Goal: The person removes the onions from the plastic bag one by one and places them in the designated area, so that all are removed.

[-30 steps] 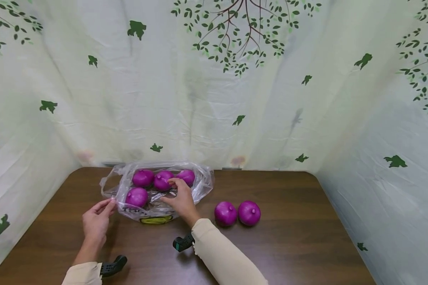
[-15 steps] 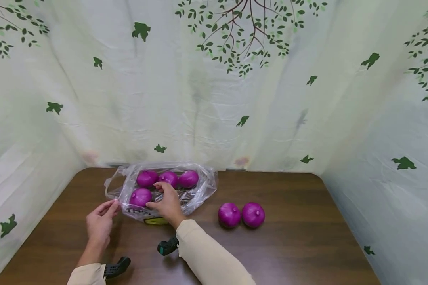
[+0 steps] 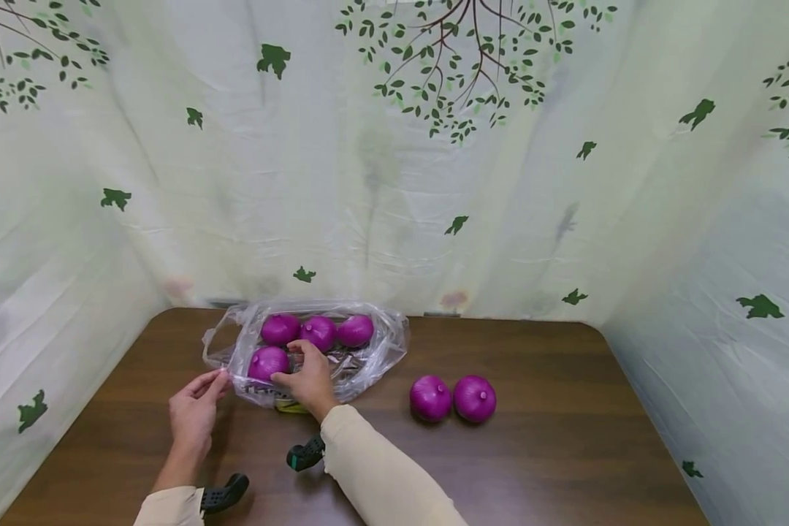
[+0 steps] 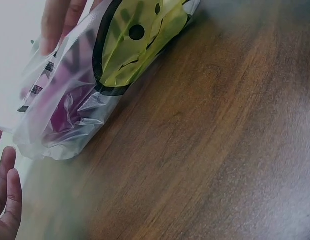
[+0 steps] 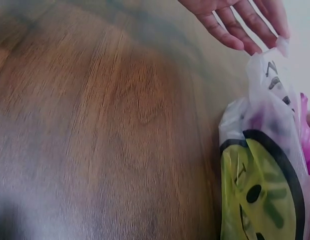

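Note:
My left hand (image 3: 196, 409) pinches the left edge of a clear plastic bag (image 3: 388, 342) between thumb and fingertips. Inside the bag's wide mouth lie several red onions, three of them in a row at the back. At the front left of the bag, my right hand (image 3: 313, 378) has its thumb and forefinger curled about one red onion (image 3: 267, 363). That onion (image 5: 308, 142) shows between the fingers at the right wrist view's edge. A yellow print with a black outline (image 4: 139, 40) marks the bag's near side. Two more red onions (image 3: 430, 398) sit side by side outside, right of the bag.
Brown wooden tabletop (image 3: 552, 438) lies under everything. Behind it and along the sides hangs a pale curtain (image 3: 394, 183) printed with leaves and branches, close behind the bag. A black device (image 3: 226, 494) is strapped at each wrist.
My right hand has moved left from the middle of the bag to the front left onion, its fingers closing about it. The left hand keeps its pinch. The head view has shifted slightly.

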Available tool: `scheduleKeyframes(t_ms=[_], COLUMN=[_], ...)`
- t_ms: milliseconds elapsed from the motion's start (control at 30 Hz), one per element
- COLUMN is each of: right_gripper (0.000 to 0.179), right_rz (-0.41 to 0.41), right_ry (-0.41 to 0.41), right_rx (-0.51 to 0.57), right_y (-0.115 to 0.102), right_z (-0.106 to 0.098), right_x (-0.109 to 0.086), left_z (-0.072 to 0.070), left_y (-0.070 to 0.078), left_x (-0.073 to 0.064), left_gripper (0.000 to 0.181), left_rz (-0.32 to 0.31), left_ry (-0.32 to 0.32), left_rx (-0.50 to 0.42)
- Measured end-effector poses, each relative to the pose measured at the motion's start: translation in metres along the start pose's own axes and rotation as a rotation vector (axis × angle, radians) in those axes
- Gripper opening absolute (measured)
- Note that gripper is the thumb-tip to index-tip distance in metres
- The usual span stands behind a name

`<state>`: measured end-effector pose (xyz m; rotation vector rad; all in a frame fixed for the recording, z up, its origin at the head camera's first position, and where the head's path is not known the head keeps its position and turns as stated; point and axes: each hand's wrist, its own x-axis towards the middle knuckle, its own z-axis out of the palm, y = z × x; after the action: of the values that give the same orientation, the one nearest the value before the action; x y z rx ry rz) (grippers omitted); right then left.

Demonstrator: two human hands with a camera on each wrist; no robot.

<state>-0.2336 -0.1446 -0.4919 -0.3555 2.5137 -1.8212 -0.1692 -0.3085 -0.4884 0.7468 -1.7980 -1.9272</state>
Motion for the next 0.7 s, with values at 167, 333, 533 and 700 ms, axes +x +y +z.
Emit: scheduleKeyframes(t_ms=[167, 333, 533, 700], right_gripper=[0.047, 0.057, 0.071, 0.076], right_rz=[0.018, 0.004, 0.019, -0.006], right_ry=[0.033, 0.022, -0.051, -0.105], right_rx=[-0.016, -0.100, -0.172, -0.270], right_y=[-0.004, -0.003, -0.003, -0.003], right_z=[0.008, 0.011, 0.015, 0.018], right_x=[0.000, -0.001, 0.001, 0.004], left_z=[-0.004, -0.003, -0.003, -0.004], left_y=[0.000, -0.002, -0.003, -0.002], left_x=[-0.002, -0.003, -0.002, -0.002], left_gripper=[0.009, 0.004, 0.003, 0.003], left_rz=[0.025, 0.024, 0.025, 0.015], left_ry=[0.003, -0.005, -0.003, -0.001], left_rx=[0.035, 0.034, 0.063, 0.099])
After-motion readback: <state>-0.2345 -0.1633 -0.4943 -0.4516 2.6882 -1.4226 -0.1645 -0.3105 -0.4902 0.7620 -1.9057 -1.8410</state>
